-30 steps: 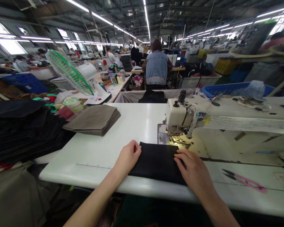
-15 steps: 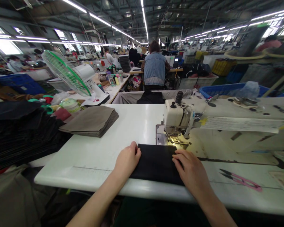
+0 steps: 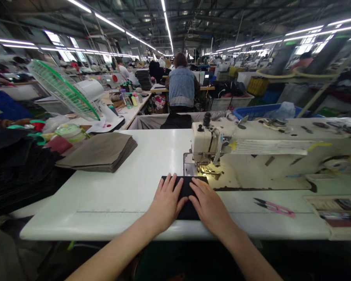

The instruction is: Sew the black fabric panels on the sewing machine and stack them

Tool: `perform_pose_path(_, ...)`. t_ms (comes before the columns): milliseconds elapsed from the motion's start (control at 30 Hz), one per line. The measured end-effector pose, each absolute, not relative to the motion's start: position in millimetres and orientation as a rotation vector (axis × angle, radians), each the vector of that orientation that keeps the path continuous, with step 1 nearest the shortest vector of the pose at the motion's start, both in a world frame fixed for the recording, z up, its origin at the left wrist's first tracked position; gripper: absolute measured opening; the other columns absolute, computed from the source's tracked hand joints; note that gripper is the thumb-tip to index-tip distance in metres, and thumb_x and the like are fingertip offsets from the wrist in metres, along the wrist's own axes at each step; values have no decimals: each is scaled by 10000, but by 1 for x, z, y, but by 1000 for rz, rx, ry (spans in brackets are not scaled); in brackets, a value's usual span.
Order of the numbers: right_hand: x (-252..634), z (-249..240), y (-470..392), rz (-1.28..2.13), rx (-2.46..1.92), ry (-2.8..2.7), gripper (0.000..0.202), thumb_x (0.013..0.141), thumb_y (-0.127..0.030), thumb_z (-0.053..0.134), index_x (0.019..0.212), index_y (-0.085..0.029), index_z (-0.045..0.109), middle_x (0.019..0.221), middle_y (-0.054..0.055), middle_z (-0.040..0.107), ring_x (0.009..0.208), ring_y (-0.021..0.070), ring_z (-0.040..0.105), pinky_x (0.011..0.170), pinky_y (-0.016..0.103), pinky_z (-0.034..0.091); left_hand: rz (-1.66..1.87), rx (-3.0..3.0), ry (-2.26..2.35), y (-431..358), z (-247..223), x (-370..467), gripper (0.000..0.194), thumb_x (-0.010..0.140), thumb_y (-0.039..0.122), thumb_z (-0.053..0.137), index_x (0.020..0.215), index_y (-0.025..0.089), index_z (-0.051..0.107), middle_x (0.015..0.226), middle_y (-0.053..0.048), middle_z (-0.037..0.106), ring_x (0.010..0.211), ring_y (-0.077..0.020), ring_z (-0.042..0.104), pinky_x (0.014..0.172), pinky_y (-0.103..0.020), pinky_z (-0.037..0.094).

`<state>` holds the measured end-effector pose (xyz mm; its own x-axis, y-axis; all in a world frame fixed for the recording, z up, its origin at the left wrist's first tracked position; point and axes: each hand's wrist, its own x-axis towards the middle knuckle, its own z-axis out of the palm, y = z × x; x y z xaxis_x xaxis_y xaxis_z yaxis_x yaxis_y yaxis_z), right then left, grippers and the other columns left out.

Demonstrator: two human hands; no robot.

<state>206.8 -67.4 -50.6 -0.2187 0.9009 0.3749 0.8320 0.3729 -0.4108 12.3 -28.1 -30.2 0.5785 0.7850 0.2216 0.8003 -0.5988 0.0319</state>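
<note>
A folded piece of black fabric (image 3: 188, 212) lies on the white sewing table (image 3: 114, 195), just in front of the needle area. My left hand (image 3: 168, 203) rests flat on its left part, fingers spread and pointing away from me. On its right part lies my right hand (image 3: 209, 203), also with fingers stretched out. Both hands press on the cloth without gripping it, and they cover much of it. The sewing machine (image 3: 206, 144) stands right behind the fabric, its lamp lighting the presser foot (image 3: 210, 171).
Pink-handled thread snips (image 3: 276, 208) lie to the right, near a small tray (image 3: 336, 212) set in the tabletop. At left are a stack of grey-brown fabric pieces (image 3: 99, 150), a dark fabric pile (image 3: 14, 168) and a fan (image 3: 67, 89). A person in a denim vest (image 3: 181, 86) sits ahead.
My left hand has gone from holding the fabric's left edge to lying flat on top. My right hand has moved inward from the right edge onto the cloth. The view has shifted right.
</note>
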Motion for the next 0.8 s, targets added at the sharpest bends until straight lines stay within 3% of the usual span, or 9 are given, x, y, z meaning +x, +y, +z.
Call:
perform_pose_path(67,212,-55,-76,99,-1494,-2083,411,960,-173,513,1363,-140,588,1428,147,585,1333,288,537,1108,501,471,-349,-2687,-1358,-36,-39,11,589,976,432,541,1481,138,466,1560,-199,413,1451,-380,368,1139,-589,366)
perform_pose_path(200,235,-59,-91,7,-1477,-2080,382,979,-205,507,1347,-167,600,1388,132,621,1297,280,570,1079,494,499,-318,-2745,-1379,-38,-43,-5,638,983,507,500,1508,151,433,1604,-195,331,1484,-377,306,1163,-607,315)
perform_pose_path(367,245,-56,-89,-24,-1437,-2122,340,963,-202,532,1284,-176,642,1325,125,663,1243,287,604,1053,500,518,-302,-2959,-1327,-33,-23,12,583,988,412,509,1506,157,427,1626,-160,295,1513,-344,242,1193,-599,260)
perform_pose_path(533,241,-53,-69,9,-1436,-2111,350,947,-171,539,1284,-162,632,1308,134,667,1235,279,605,1068,498,501,-188,-3211,-1075,-11,-13,36,736,943,514,579,1559,198,329,1635,-123,283,1519,-313,237,1221,-575,193)
perform_pose_path(800,243,-53,-51,34,-1448,-2071,314,945,-165,553,1246,-149,639,1282,136,674,1217,271,605,1061,509,496,-162,-3217,-1011,15,-15,35,746,934,543,582,1551,194,347,1636,-134,272,1524,-299,229,1230,-553,152)
